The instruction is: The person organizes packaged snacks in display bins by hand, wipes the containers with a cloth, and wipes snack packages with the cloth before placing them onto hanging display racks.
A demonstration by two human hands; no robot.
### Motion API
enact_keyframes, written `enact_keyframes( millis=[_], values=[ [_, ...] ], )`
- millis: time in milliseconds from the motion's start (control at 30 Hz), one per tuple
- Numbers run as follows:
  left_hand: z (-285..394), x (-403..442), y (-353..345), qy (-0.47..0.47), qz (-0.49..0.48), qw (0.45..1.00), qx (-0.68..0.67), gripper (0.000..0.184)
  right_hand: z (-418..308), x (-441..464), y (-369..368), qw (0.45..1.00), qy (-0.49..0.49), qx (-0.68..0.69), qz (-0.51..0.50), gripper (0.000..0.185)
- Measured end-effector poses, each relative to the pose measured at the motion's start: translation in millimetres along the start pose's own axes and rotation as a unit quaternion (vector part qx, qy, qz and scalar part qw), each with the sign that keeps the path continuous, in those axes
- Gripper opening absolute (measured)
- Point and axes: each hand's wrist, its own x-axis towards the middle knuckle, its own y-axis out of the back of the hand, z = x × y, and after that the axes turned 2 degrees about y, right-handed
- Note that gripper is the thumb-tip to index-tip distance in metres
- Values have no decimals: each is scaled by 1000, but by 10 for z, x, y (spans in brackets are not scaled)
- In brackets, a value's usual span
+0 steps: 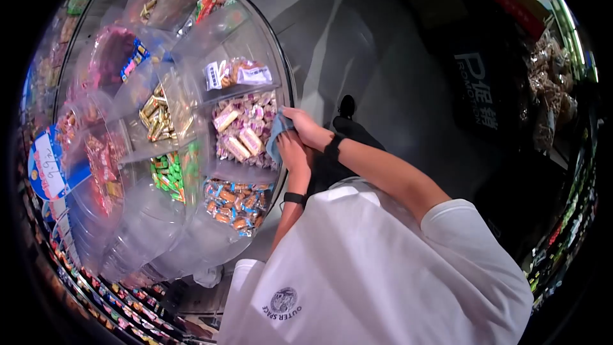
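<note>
A blue-grey cloth (277, 135) lies over the clear rim of a round, tiered candy display, beside a bin of purple-and-white wrapped sweets (246, 131). My right hand (305, 126) grips the upper end of the cloth, its fingertips at the rim. Just below, my left hand (294, 153) has its fingers pressed on the same cloth, partly hiding it. The two hands almost touch. Dark bands circle both wrists. The clear plastic display rim (285, 70) curves past the hands.
Neighbouring bins hold brown snacks in clear wrappers (236, 207), packets with white labels (237, 75), gold-wrapped candy (157, 115) and green-wrapped candy (167, 176). A price sign (50, 165) stands at left. A dark promotion stand (476, 89) with bagged goods is at right.
</note>
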Motion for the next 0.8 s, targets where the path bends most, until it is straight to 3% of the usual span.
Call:
enact_keyframes(
  millis=[33,67,133,167,200,300,333,367,400,467,533,600,667,700,733,800],
  values=[
    [107,190,36,20,49,998,-28,43,-112,120,-27,999,19,-38,1,26],
    [177,399,93,21,67,997,-31,47,-276,275,-27,998,1,-54,-29,32],
    [390,806,276,16,97,995,-32,57,-652,430,-175,991,33,-127,14,35],
    [596,979,375,19,132,991,-32,74,-910,450,-210,994,10,-103,-18,36],
    [777,1064,454,78,80,994,18,87,-1023,572,-277,993,30,-117,-10,36],
    [925,1368,326,113,23,992,53,94,-1359,907,-370,986,42,-155,-33,29],
    [1042,1467,465,116,15,993,9,90,-1437,1047,-376,984,57,-165,-29,27],
    [1149,1610,617,106,21,994,-20,87,-1468,1239,-290,900,236,-342,-131,25],
    [1308,1813,824,98,25,994,-49,85,-1560,1335,-435,983,67,-165,-53,26],
    [1101,2206,639,70,66,994,-44,82,-1736,1686,-509,987,-16,-126,-93,29],
    [990,2780,469,119,-18,993,-5,82,-2079,2012,-592,974,19,-161,-157,31],
    [1046,3331,442,76,128,987,55,81,-2652,2272,-792,968,-59,-198,-139,29],
    [1088,3875,543,140,100,985,14,83,-3139,2672,-951,965,-160,-134,-157,24],
    [1222,4165,758,155,67,985,-33,83,-3441,2797,-1096,953,-186,-164,-172,26],
    [1201,4387,756,118,93,988,30,82,-3750,2923,-1214,918,-94,-306,-232,26],
    [1272,4932,910,140,110,984,-23,80,-4504,3053,-1547,877,-135,-395,-237,27]
  ],
)
